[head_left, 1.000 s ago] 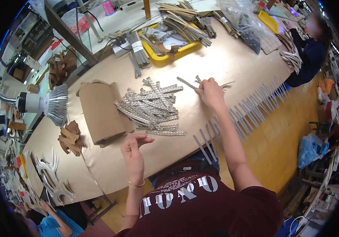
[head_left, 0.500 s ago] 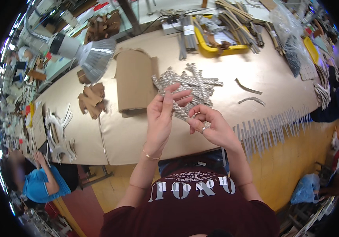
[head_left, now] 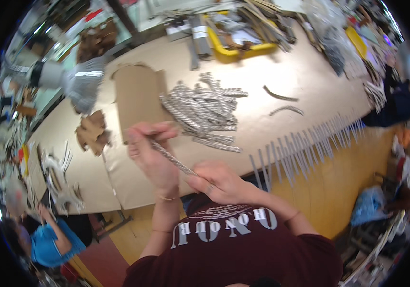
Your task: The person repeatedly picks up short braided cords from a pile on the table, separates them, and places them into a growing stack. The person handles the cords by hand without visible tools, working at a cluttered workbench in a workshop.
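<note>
A short silver braided strap (head_left: pixel 175 161) is stretched slantwise between my two hands, above the near part of the table. One end of it is pinched in the fingers of my left hand (head_left: pixel 153 155). My right hand (head_left: pixel 221 182) is closed round the other end, close to my shirt. Just beyond the hands lies a loose pile of similar silver braided straps (head_left: pixel 205 107). A brown cardboard sheet (head_left: pixel 140 93), curled at its far end, lies left of the pile, partly behind my left hand.
Thin grey strips (head_left: pixel 296 153) hang in a row over the near table edge. Two short dark strips (head_left: pixel 280 95) lie to the right. A yellow tray (head_left: pixel 233 55) and a lamp (head_left: pixel 83 81) stand farther back. Brown scraps (head_left: pixel 92 133) lie at left, where a person in blue (head_left: pixel 54 244) sits.
Both hands have come down nearer my body and moved apart, with one strap drawn straight between them. The pile now shows uncovered. The whole view has shifted a little.
</note>
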`<state>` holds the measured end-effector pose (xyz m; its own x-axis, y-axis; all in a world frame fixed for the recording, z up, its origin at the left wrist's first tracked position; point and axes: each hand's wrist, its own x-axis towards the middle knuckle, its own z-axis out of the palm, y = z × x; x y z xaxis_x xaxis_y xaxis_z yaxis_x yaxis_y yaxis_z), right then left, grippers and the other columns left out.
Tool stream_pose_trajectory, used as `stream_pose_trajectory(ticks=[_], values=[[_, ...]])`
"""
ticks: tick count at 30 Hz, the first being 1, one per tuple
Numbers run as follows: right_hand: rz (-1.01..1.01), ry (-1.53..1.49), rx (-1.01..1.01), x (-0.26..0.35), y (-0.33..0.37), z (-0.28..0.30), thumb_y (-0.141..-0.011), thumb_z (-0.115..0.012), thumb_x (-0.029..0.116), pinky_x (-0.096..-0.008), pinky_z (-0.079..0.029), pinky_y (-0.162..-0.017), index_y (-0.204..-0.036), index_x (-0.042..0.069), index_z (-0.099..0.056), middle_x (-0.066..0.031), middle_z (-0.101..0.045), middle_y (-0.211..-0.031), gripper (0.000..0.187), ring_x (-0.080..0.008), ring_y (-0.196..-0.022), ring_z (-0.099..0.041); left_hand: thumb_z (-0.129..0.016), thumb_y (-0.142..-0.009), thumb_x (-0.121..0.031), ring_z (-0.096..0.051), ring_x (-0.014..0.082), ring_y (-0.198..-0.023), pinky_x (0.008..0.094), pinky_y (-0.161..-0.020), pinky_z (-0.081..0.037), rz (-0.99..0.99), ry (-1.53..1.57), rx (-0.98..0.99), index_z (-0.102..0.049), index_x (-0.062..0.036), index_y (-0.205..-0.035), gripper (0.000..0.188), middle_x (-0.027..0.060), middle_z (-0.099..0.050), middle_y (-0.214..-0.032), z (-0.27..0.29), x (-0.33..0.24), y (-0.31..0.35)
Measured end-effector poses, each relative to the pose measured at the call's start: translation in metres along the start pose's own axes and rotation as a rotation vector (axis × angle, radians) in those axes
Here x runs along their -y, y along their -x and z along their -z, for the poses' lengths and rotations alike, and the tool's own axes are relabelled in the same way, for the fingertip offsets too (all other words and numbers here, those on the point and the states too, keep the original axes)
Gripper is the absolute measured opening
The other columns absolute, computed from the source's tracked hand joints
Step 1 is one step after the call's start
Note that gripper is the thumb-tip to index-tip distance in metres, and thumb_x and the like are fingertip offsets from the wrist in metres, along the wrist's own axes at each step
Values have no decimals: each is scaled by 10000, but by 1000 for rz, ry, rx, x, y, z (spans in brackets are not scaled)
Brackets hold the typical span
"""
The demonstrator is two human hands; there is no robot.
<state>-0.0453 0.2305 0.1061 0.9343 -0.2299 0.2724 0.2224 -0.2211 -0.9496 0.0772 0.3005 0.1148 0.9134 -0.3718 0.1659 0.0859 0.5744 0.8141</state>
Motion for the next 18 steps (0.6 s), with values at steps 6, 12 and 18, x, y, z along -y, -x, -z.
stream_pose_trajectory(ticks=[6, 12, 18], values=[[201, 147, -147, -14, -16, -2, -938, -557, 235, -394, -433, -630, -666, 84, -573, -74, -509, -578, 311, -258, -629, -552, -409, -1031, -321, -647, 152, -609, 285, -639, -569, 426, 350, -176, -547, -73, -872, 325, 114, -662, -816, 11, 6, -28], [-90, 339, -4, -39, 2, 18, -936, -547, 324, -443, -465, -693, -860, 83, -612, -118, -594, -707, 261, -317, -721, -602, -438, -1020, -330, -650, 162, -697, 280, -678, -554, 219, 10, 12, -570, -39, -945, 328, 134, -663, -865, 11, 41, -28], [-565, 806, -206, -51, 14, 107, -899, -619, 313, -418, -458, -858, -1145, 55, -619, -149, -638, -968, 356, -317, -958, -590, -421, -1029, -311, -677, 198, -848, 299, -763, -551, 498, -234, 230, -467, 25, -1305, 437, 195, -667, -1051, 15, 82, -38]])
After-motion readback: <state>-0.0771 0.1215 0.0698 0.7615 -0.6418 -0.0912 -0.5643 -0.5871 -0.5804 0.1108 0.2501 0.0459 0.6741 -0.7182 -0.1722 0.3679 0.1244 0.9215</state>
